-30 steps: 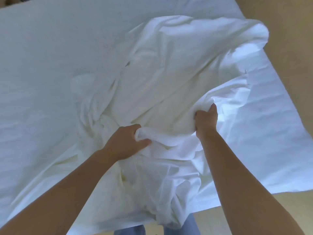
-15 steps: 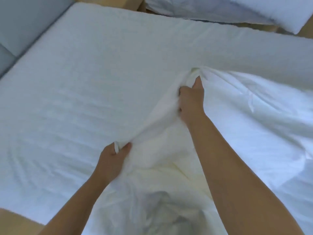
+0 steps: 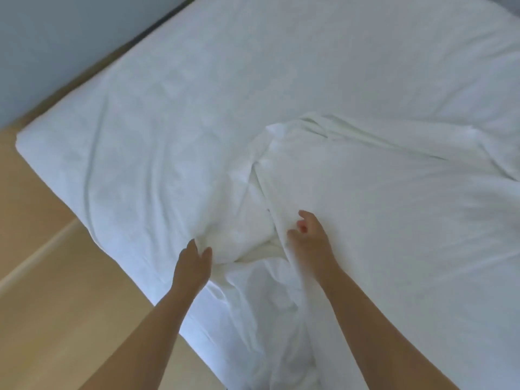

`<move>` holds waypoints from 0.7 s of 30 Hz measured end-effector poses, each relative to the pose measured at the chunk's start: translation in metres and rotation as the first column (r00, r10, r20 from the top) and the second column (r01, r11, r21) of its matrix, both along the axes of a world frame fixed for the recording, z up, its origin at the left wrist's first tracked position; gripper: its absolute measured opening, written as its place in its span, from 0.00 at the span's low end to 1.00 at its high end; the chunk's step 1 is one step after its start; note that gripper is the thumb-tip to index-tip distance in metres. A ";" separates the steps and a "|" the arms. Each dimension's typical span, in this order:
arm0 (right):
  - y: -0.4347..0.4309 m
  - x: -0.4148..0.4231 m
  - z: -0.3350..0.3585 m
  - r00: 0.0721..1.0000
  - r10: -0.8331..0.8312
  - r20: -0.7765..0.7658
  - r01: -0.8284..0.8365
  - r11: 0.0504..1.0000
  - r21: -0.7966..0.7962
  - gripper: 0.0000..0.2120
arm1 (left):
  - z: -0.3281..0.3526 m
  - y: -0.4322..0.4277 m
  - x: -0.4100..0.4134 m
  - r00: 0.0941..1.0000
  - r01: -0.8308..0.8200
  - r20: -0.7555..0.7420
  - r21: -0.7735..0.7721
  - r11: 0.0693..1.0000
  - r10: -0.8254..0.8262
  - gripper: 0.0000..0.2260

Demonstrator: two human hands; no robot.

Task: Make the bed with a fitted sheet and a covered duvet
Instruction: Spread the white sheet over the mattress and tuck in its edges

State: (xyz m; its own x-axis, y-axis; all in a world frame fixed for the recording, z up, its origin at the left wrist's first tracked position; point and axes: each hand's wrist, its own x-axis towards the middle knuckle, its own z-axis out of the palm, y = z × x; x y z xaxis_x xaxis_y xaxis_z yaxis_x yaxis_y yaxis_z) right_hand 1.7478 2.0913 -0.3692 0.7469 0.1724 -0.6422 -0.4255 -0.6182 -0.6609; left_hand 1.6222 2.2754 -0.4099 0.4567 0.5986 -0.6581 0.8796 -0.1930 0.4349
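A loose white fitted sheet lies crumpled over the right and near part of the white mattress. My left hand pinches a bunch of the sheet near the mattress's near-left edge, and creases fan out from the pinch. My right hand is blurred, with curled fingers and the thumb against a taut fold of the sheet that runs up and away from it. More of the sheet hangs over the near edge between my forearms.
Light wooden floor lies left of and below the bed. A grey wall runs along the mattress's far-left side. The mattress corner is at the left.
My view has swung to the left corner of the bed. Both hands have come lower and nearer the near edge, still on the sheet, and the sheet now lies flatter.
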 end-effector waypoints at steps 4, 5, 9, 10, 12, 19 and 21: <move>-0.054 -0.019 -0.008 0.974 0.222 0.054 -0.199 0.941 -0.272 0.32 | -0.002 -0.022 0.009 0.964 -0.253 0.058 -0.108 0.961 0.260 0.31; -0.059 -0.022 -0.006 0.956 0.289 0.044 -0.263 0.918 -0.297 0.36 | -0.001 -0.031 0.010 0.933 -0.342 0.050 -0.190 0.920 0.357 0.32; -0.055 -0.034 -0.004 0.819 0.572 -0.040 -0.554 0.771 -0.314 0.54 | 0.002 -0.065 0.007 0.908 -0.372 0.019 -0.427 0.824 0.419 0.24; -0.050 -0.038 -0.005 0.751 0.659 -0.048 -0.626 0.686 -0.371 0.55 | 0.006 -0.068 0.010 0.915 -0.346 0.029 -0.458 0.819 0.403 0.21; -0.042 -0.045 -0.010 0.604 0.796 -0.027 -0.691 0.507 -0.515 0.54 | 0.018 -0.064 0.019 0.920 -0.290 0.073 -0.536 0.793 0.386 0.17; 0.027 -0.025 0.017 0.387 0.633 0.670 -0.350 0.773 -0.529 0.07 | 0.073 0.012 0.065 0.797 -0.178 0.398 -0.563 0.807 0.454 0.14; 0.062 -0.006 0.035 0.586 0.362 0.725 -0.221 0.932 -0.287 0.09 | 0.081 0.048 0.075 0.632 -0.170 0.513 -0.640 0.749 0.581 0.12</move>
